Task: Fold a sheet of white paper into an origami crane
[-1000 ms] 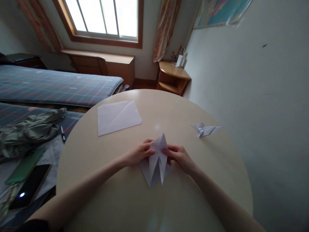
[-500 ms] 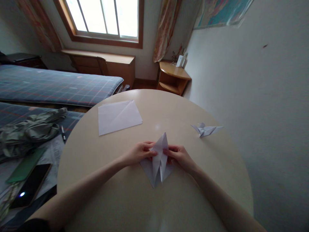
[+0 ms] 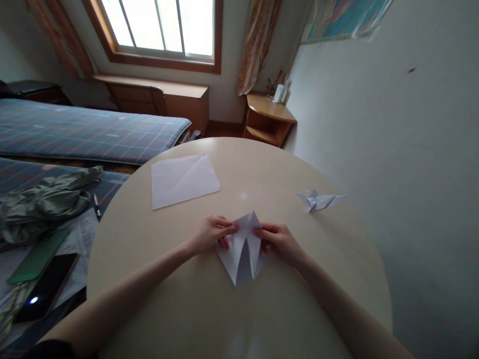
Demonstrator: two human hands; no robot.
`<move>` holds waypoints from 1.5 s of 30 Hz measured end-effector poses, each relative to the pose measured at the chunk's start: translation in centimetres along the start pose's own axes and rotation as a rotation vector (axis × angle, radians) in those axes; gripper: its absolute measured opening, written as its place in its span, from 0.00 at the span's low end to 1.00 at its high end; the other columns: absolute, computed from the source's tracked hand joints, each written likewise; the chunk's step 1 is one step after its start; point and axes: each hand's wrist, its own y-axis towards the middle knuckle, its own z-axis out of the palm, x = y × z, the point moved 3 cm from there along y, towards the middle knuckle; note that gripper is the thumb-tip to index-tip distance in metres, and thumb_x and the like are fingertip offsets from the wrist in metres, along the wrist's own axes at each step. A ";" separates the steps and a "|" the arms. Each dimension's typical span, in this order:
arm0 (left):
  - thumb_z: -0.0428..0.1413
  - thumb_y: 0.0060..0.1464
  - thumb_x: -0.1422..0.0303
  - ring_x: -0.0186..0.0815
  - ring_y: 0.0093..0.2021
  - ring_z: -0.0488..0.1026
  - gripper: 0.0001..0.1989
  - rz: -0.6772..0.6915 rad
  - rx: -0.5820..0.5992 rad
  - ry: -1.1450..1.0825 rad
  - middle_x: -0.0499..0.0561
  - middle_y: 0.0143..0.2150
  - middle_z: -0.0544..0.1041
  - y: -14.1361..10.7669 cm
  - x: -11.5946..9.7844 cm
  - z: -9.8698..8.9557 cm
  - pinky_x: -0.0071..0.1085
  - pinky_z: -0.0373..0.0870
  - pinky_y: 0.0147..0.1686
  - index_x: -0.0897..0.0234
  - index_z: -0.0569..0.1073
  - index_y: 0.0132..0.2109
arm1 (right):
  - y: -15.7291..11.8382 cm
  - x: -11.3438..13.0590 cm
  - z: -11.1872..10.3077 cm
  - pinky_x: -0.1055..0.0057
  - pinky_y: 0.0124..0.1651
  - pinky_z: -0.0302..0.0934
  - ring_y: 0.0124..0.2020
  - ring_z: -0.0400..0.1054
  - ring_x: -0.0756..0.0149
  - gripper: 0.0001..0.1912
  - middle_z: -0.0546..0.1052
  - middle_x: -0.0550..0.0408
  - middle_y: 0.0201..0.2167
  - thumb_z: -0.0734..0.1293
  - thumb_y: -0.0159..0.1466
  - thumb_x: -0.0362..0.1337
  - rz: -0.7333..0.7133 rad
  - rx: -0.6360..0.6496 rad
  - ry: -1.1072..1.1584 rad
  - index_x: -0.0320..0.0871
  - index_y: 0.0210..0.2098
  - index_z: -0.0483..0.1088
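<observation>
Between my hands is a folded sheet of white paper, its point facing away from me and two split legs spreading toward me. My left hand pinches its upper left edge between thumb and fingers. On the opposite edge, my right hand grips the paper the same way; some of its fingers are hidden behind the fold. A finished folded paper crane rests on the table to the right, apart from both hands.
The round cream table carries a stack of white paper at the far left. Beside it, a bed holds a crumpled green cloth, a pen, a green case and a phone. A wall stands close on the right.
The paper's two lower legs have spread wider apart and its top point has come lower. My left hand has shifted slightly up and left, still pinching the paper.
</observation>
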 end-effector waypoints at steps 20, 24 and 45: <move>0.61 0.43 0.69 0.23 0.15 0.64 0.18 -0.180 0.138 -0.396 0.46 0.16 0.69 -0.6 -0.6 0.3 0.20 0.56 0.16 0.73 0.77 0.44 | -0.6 0.6 0.5 0.79 0.17 0.54 0.16 0.61 0.76 0.15 0.71 0.57 0.18 0.73 0.49 0.40 0.068 0.013 0.142 0.37 0.33 0.77; 0.59 0.43 0.72 0.23 0.15 0.63 0.16 -0.186 0.067 -0.454 0.47 0.16 0.70 -0.4 -0.2 0.2 0.19 0.56 0.16 0.74 0.77 0.42 | -0.6 0.5 0.6 0.79 0.17 0.55 0.16 0.62 0.76 0.14 0.71 0.57 0.17 0.72 0.49 0.41 0.073 0.031 0.142 0.36 0.31 0.77; 0.58 0.44 0.64 0.30 0.22 0.73 0.14 -0.087 -0.036 -0.228 0.51 0.22 0.76 -0.6 -1.3 -0.3 0.24 0.70 0.25 0.72 0.77 0.35 | -0.2 0.5 -0.2 0.74 0.26 0.58 0.21 0.64 0.71 0.18 0.73 0.54 0.19 0.65 0.50 0.38 -0.001 0.046 0.192 0.36 0.37 0.77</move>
